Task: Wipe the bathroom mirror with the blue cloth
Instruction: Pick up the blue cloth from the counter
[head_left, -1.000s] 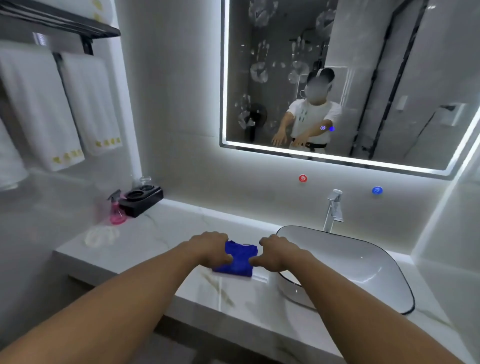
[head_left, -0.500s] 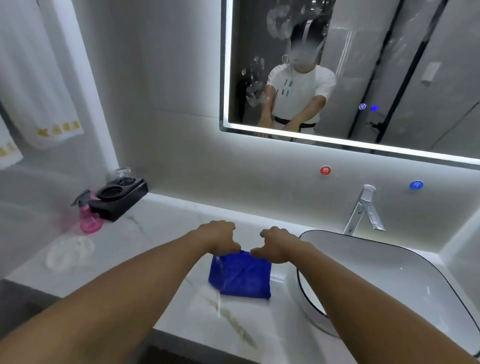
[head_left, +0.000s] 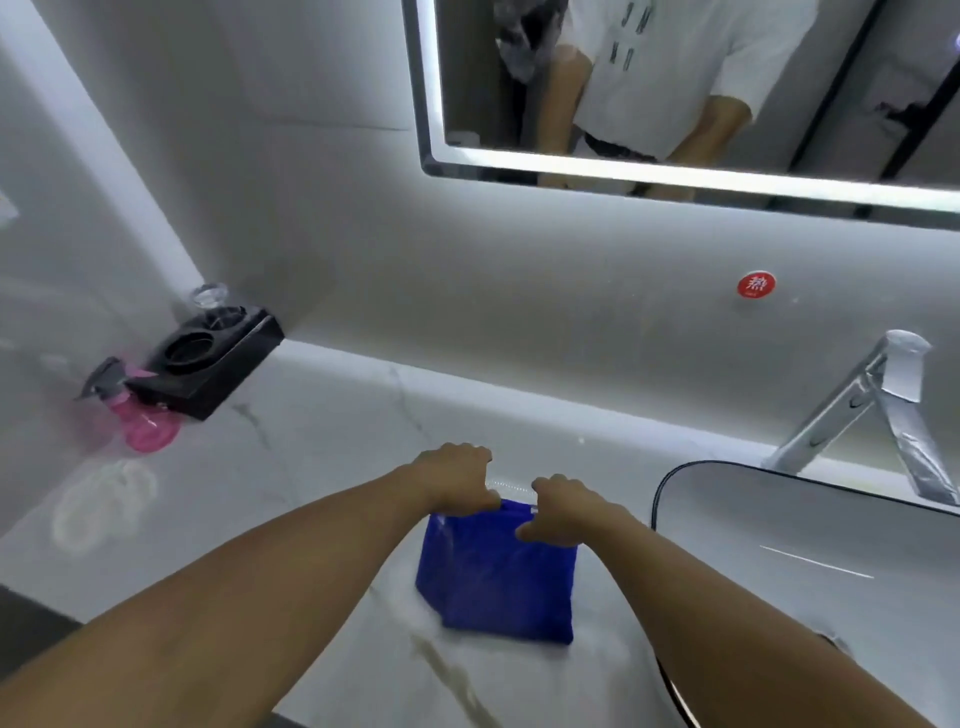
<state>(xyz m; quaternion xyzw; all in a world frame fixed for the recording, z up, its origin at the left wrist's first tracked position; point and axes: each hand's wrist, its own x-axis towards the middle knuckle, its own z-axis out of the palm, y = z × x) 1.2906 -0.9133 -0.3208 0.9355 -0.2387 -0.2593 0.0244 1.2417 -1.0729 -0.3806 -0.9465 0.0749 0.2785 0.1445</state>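
Observation:
The blue cloth (head_left: 498, 577) hangs as a folded rectangle just above the white marble counter (head_left: 322, 447), its lower edge near the surface. My left hand (head_left: 457, 475) grips its top left corner and my right hand (head_left: 563, 506) pinches its top right corner, both with curled fingers. The lit-edged bathroom mirror (head_left: 779, 104) is on the wall above, with only its lower part in view; smudges show at its upper left.
A white basin (head_left: 810, 561) with a dark rim sits at the right, a chrome tap (head_left: 862, 410) behind it. At the back left stand a black holder (head_left: 208, 358) and a pink spray bottle (head_left: 140, 421). A red round sticker (head_left: 756, 285) is on the wall.
Both hands lifted the cloth off the counter by its top edge, so it has unfolded downward. The view has moved closer and tilted down; less of the mirror shows.

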